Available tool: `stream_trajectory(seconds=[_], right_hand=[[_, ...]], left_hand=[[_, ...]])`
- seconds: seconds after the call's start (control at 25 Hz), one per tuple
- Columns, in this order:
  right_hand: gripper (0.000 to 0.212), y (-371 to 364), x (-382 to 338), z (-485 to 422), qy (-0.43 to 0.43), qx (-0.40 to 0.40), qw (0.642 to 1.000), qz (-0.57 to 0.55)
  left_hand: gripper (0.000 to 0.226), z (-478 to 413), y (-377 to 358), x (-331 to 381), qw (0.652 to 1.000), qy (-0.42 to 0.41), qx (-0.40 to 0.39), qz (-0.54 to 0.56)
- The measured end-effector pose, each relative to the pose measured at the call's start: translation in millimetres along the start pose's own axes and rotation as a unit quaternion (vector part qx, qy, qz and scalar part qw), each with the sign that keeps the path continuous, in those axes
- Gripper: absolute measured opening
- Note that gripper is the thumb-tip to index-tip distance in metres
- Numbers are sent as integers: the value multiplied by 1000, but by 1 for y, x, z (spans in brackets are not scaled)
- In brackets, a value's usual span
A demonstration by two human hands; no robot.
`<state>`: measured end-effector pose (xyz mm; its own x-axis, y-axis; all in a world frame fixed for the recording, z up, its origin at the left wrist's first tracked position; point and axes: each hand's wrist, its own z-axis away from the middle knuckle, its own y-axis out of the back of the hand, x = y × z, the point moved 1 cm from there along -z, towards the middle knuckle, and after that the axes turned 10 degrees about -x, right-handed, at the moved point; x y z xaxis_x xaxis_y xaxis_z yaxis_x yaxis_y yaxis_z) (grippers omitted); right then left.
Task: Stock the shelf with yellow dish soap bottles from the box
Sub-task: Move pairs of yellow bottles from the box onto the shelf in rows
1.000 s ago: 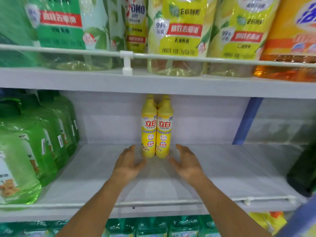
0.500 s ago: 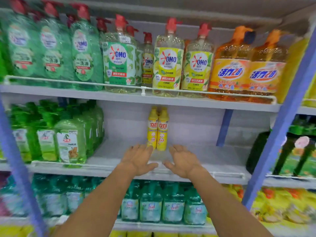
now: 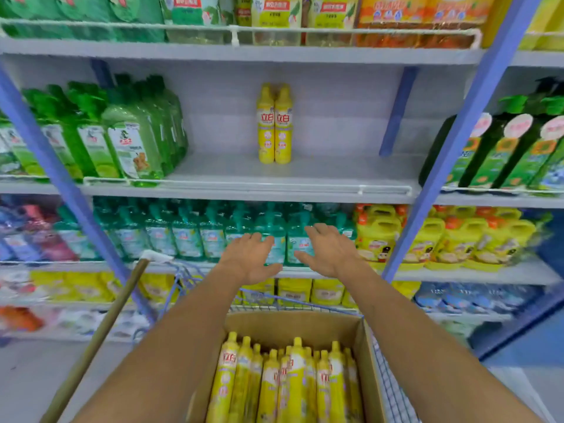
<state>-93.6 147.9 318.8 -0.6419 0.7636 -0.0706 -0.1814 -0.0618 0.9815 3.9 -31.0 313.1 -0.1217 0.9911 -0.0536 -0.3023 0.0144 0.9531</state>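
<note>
Step now: I think this is the gap between 2 trips. 2 tall yellow plastic dish soap bottles (image 3: pixel 274 123) stand touching, side by side, far back on the grey metal shelf (image 3: pixel 335 172), and the hands hold nothing.
Left hand: the left hand (image 3: pixel 248 257) is empty, fingers loose and spread, up in the air in front of a row of teal pump bottles (image 3: pixel 189 236).
Right hand: the right hand (image 3: pixel 328 251) is empty too, fingers loose, near the left one but not touching it.
Where the soap is: most is in the brown cardboard box (image 3: pixel 305 325) low down, close to the person. The yellow bottles in the box (image 3: pixel 290 383) stand upright, packed tight.
Next move: I guess both hands must go down into the box, grab a bottle each (the thin necks look easy to hold), pull straight up, lift them over the white wire rail (image 3: pixel 361 188) at the shelf's front and stand them beside the 2.
Hard to see: the box's near end is cut off at the bottom and the left arm hides its left wall, so I cannot count the bottles. The labels are too blurry to read. The long brown stick (image 3: pixel 100 331) may be a broom handle. The blue wire cart (image 3: pixel 393 401) under the box is mostly hidden.
</note>
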Motion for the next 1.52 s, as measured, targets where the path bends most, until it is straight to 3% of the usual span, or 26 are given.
stream_trajectory(seconds=[0.36,0.52,0.68,1.0,1.2,1.44,1.52], right_hand=[[72,-149,-16,17,-59,-148,986,-47],[70,-218,-18,33,-89,-228,968,-59],[75,-267,-6,35,-98,-274,954,-66],[68,-308,29,5,-97,-283,949,-100],[66,-348,72,-3,-170,-253,942,-139],[57,-403,101,3,-289,-255,884,-264],[55,-414,101,11,-292,-239,887,-267]], left_hand=[[79,-3,-141,0,992,-36,-118,30],[69,5,-211,-15,982,-9,-185,28],[76,6,-268,-40,964,32,-247,95],[68,-39,-313,-53,948,103,-243,177],[61,-74,-349,-60,927,168,-220,251],[47,-82,-384,-48,945,198,-166,202],[44,-83,-390,-48,944,207,-155,205]])
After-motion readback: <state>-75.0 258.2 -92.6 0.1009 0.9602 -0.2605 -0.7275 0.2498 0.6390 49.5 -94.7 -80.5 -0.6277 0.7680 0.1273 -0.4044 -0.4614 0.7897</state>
